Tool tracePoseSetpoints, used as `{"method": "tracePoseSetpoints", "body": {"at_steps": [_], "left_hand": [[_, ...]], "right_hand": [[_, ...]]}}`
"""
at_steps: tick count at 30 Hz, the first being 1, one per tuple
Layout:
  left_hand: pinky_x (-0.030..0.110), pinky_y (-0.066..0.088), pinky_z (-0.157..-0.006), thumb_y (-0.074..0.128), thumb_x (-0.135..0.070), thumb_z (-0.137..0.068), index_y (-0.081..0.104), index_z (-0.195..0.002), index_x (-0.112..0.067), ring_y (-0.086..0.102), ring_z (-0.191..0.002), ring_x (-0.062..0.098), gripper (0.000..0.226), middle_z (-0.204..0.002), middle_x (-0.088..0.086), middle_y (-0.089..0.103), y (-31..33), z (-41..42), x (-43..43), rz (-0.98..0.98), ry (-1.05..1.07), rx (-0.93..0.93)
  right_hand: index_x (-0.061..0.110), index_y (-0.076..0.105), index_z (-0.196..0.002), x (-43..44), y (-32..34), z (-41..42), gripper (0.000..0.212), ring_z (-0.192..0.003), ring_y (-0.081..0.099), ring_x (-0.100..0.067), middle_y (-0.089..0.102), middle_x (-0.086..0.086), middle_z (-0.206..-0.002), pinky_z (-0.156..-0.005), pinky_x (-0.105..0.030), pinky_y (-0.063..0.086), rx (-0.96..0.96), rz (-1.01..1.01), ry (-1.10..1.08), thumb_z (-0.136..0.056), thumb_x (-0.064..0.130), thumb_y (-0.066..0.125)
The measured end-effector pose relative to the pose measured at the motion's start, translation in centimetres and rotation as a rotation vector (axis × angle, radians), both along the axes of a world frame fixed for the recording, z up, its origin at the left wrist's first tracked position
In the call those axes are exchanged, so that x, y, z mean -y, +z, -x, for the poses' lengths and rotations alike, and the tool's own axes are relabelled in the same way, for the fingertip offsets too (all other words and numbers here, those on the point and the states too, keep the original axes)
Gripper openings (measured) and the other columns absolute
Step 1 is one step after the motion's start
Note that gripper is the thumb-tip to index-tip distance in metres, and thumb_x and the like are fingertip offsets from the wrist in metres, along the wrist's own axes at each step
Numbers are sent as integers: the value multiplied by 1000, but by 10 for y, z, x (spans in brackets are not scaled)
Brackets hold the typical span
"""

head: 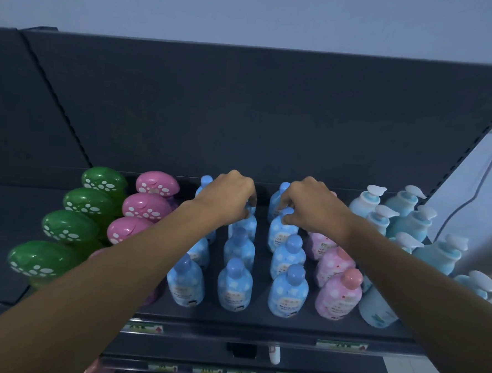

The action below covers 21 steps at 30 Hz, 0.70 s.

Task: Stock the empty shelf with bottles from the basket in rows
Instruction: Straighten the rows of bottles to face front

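Left fingertips (247,212) pinched on the cap of a blue bottle (244,225) deep in the middle row; right fingertips (286,217) closed the same way on the cap of its neighbour (282,231) one row to the right. Behind them, left hand (229,197) and right hand (315,208) curled knuckles-up, forearms stretched from the near edge over the nearer bottles. Both held bottles upright, bases apparently on or just above the shelf (231,315), each with one more blue cap farther back. Around them, neat files running near to far: green mushroom-capped bottles (72,227) far left, pink-capped ones (148,206) next, three blue files in the middle, pink bottles (337,293) right of those, pale pump bottles (409,222) far right. No basket in view. Likely step: seating a pair in the blue files, the shelf already nearly full. Next move, by judgement: let go only once both stand square, then lift the hands straight up and back, wrists clear of the near caps, which look easy to topple.
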<state>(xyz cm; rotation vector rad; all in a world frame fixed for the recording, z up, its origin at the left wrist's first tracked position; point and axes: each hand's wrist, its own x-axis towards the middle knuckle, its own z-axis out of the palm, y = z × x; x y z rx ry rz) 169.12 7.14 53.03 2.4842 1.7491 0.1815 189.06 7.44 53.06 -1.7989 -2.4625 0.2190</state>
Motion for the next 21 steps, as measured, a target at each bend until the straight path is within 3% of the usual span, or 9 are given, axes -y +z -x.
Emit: {"method": "tracePoseSetpoints", "body": {"at_steps": [10,15,18,21], "left_hand": [[41,57,-81,76,-21,-83,76,-109,-30,65,-96,23,27,-100,-2,68,-7,1,4,-7,56,43],[40,54,-87,77,-30,-85,69,-125,-28,63,-106,27,41,-112,4,66,-8,1,6,6,73,15],[39,50,-87,69,-34,-90,63,-135,-30,62,-109,31,45,-116,7,66,-3,0,12,-52,65,-19],[41,52,-88,68,-42,-89,68,-124,-30,64,-106,25,37,-114,-1,69,6,0,25,-96,29,-10]], "right_hand": [[34,73,-99,3,2,1,26,-87,61,-22,61,8,-95,-83,-48,53,6,-13,-13,-74,30,76],[35,70,-111,10,7,1,44,-92,64,-24,63,6,-100,-83,-48,54,-8,-10,14,-69,43,81],[33,73,-103,18,18,-3,36,-89,63,-21,62,10,-94,-76,-44,57,-25,-54,52,-70,46,78],[29,75,-87,35,28,-6,30,-81,65,-13,64,14,-78,-77,-40,56,-63,30,81,-66,50,78]]}}
